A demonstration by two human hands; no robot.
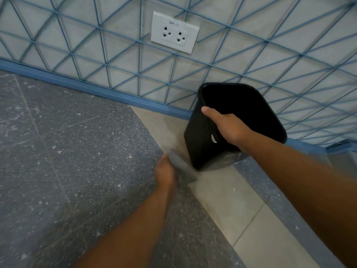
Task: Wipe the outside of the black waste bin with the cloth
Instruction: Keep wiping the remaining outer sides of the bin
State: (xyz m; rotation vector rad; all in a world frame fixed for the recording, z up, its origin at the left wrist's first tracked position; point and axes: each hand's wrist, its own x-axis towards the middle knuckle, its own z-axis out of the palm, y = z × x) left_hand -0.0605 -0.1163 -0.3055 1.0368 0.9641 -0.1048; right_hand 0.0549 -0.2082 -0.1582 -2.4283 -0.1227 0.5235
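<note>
The black waste bin (pixel 201 140) stands tilted on the floor by the wall, its open mouth facing up and toward the wall. My right hand (pixel 229 126) grips its near rim, thumb along the outside edge, fingers hidden inside. My left hand (pixel 165 173) holds a grey cloth (pixel 182 168), blurred by motion, low beside the bin's lower left corner. Whether the cloth touches the bin I cannot tell.
A wall with a blue line pattern and blue skirting (pixel 81 88) runs behind the bin. A white double socket (pixel 174 32) is set in it above. The floor has dark speckled tiles (pixel 67 161) on the left and pale tiles (pixel 228 194) under the bin.
</note>
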